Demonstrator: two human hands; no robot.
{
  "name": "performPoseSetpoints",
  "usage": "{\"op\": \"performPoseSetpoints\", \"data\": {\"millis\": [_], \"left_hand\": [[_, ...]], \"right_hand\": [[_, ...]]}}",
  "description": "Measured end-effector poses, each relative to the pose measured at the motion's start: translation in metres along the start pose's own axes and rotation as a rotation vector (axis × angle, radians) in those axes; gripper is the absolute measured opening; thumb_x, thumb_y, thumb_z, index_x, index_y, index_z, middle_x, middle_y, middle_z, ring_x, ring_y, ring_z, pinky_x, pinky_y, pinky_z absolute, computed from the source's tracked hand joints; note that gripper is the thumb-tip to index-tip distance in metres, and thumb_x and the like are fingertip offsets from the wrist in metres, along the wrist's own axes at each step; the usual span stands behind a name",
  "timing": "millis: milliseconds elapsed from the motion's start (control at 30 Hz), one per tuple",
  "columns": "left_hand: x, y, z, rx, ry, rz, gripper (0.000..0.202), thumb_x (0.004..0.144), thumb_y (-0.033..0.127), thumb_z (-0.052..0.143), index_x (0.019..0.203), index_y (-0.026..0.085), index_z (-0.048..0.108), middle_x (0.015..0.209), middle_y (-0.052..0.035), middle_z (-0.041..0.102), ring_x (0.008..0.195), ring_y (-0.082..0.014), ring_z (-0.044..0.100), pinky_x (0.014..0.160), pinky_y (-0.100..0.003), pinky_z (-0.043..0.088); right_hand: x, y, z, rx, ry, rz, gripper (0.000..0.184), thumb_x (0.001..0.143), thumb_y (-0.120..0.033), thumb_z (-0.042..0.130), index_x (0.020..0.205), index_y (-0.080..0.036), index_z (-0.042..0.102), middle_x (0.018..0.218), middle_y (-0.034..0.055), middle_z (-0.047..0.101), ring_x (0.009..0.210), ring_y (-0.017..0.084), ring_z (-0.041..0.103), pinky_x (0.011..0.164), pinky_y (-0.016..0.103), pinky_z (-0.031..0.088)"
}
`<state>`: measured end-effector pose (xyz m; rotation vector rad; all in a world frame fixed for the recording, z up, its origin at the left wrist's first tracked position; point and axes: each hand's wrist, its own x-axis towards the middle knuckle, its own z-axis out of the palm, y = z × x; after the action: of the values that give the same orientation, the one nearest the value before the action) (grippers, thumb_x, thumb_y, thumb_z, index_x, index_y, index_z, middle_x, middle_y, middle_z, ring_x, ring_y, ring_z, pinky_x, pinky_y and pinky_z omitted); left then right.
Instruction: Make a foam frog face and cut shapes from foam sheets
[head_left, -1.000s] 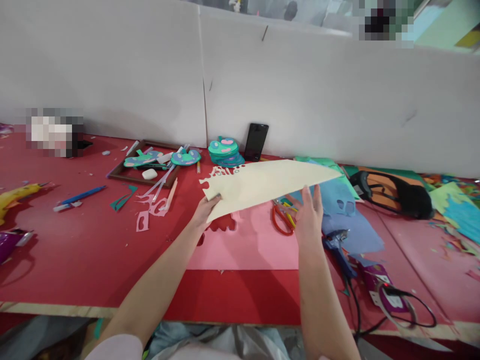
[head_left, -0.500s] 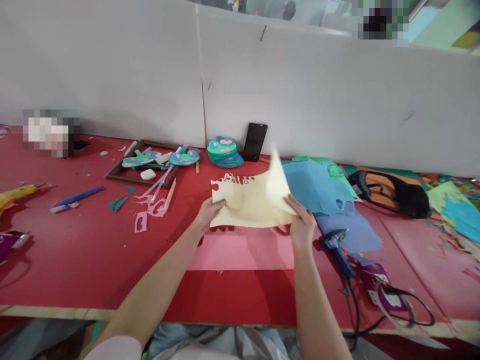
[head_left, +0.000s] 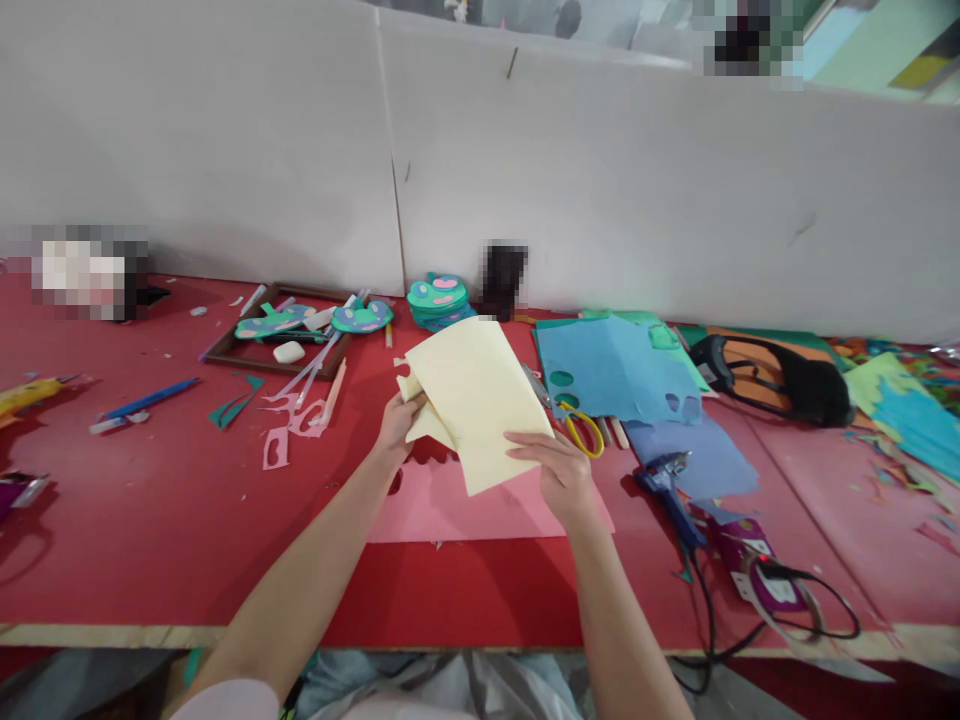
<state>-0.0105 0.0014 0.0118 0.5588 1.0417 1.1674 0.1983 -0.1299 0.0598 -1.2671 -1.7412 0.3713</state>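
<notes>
Above the pink sheet (head_left: pixel 465 512), the left hand (head_left: pixel 399 424) and right hand (head_left: pixel 561 474) grip the cream sheet (head_left: pixel 480 400). Likely light and floppy, it suits uncut-edge holds.

There is one cream sheet (head_left: pixel 484 405), one brown frame (head_left: pixel 241 364).

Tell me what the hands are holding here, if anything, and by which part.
A cream sheet, folded over. The left hand pinches its left edge; the right hand rests on its near right edge, thumb hidden, so its grip can't be told.
</notes>
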Motion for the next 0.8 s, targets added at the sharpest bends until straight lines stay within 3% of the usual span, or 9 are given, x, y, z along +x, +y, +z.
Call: {"op": "performPoseSetpoints", "data": {"millis": [800], "left_hand": [[-0.0049,0.003,0.001,0.114,-0.033,0.02,0.032,0.052,0.023,0.074,0.081,0.013,0.064,0.072,-0.005,0.069,0.06,-0.0196,0.063,0.062,-0.033,0.049]], "right_hand": [[-0.0024,0.0069,-0.0054,0.061,0.037,0.045,0.051,0.064,0.004,0.031,0.082,-0.023,0.071,0.1,0.0008,0.07,0.095,0.016,0.064,0.082,0.035,0.051]]}}
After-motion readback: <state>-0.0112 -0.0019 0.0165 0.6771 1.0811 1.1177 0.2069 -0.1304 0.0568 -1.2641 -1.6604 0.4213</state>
